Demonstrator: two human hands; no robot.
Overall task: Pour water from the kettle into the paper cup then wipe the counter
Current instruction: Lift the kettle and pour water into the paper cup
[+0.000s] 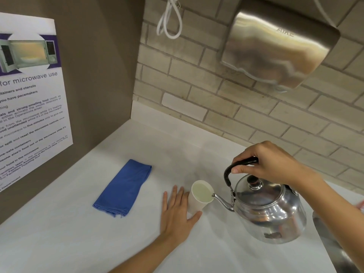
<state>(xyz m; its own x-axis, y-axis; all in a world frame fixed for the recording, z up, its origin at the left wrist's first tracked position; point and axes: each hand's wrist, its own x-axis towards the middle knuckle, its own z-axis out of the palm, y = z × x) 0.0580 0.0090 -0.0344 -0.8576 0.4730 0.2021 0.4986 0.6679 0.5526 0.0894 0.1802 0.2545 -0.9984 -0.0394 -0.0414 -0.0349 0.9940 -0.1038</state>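
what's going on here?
A person is pouring from a metal kettle into a paper cup on the white counter. The right hand holds the kettle by its black handle, tilted, spout at the cup's rim. The left hand steadies the cup, which already holds liquid. A folded blue cloth lies untouched to the left.

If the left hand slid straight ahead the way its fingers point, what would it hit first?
Probably nothing: the left hand points up the bare counter toward the brick wall. The cup lies beside the fingers, not ahead; depth is uncertain.
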